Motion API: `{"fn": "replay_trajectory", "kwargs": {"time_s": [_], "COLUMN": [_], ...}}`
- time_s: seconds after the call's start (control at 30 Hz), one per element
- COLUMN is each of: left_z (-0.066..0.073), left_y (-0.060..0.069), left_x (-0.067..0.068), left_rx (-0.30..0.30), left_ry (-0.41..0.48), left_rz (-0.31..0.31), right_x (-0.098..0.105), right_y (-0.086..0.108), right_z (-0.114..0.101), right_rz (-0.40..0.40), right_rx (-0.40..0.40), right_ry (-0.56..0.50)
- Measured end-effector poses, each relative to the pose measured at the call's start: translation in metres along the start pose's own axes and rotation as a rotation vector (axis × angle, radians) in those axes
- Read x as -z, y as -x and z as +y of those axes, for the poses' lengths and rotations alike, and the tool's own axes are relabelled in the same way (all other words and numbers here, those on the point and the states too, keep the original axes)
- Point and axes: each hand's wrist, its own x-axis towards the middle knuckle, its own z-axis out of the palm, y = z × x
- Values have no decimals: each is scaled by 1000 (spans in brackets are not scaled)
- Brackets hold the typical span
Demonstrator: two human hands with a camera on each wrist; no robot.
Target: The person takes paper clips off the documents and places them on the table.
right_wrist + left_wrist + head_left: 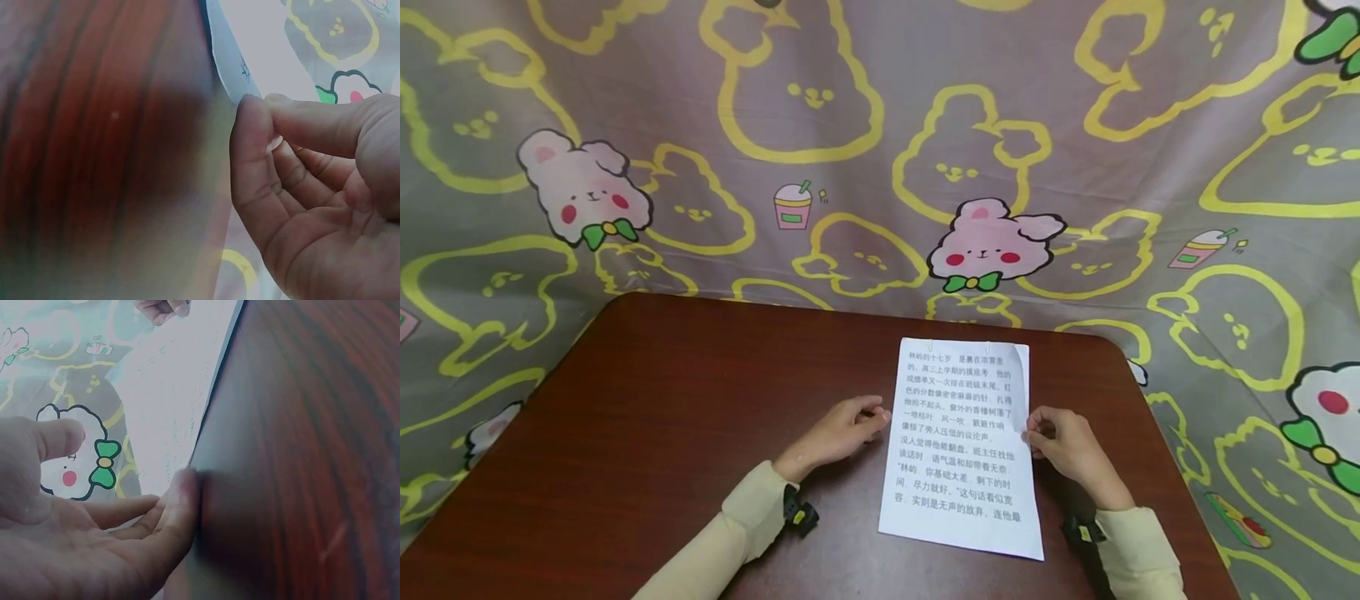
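Cream cloth lies nearest: a left sleeve (722,533) and a right sleeve (1138,550) at the near side, with a black wrist device (800,512) by the left cuff and another black device (1081,530) by the right. Beyond them, the left hand (842,429) is relaxed, fingers gently bent and thumb held away from them in its wrist view — it grips nothing, and its fingertips are at the left edge of the printed paper (962,450). The right hand (1067,442) pinches the opposite long edge between thumb and forefinger, its other fingers curled toward the palm. Between the two hands, the paper lies on the right part of a dark red-brown table (662,417), lines of Chinese characters running across it. Near its far right corner the surface bends and takes on shade; two clip-like shapes sit along the far edge, too small to make out surely. Past the table's rounded far corners hangs a greyish-pink curtain (850,75) — printed with yellow rabbit outlines, pale rabbit heads with green bows, and pink cups with green straws.
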Motion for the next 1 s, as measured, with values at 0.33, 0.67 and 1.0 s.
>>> {"fn": "replay_trajectory", "kwargs": {"time_s": [0.33, 0.67, 1.0], "left_z": [-3, -5, -8], "left_y": [-2, -5, -7], "left_x": [-3, -3, -2], "left_rx": [21, 27, -3], "left_ry": [140, 199, 205], "left_rz": [17, 26, 65], "right_x": [2, 5, 9], "right_y": [0, 4, 5], "right_z": [-3, -5, -6], "right_rz": [33, 51, 11], "right_rx": [91, 156, 180], "right_ry": [-51, -95, -169]}}
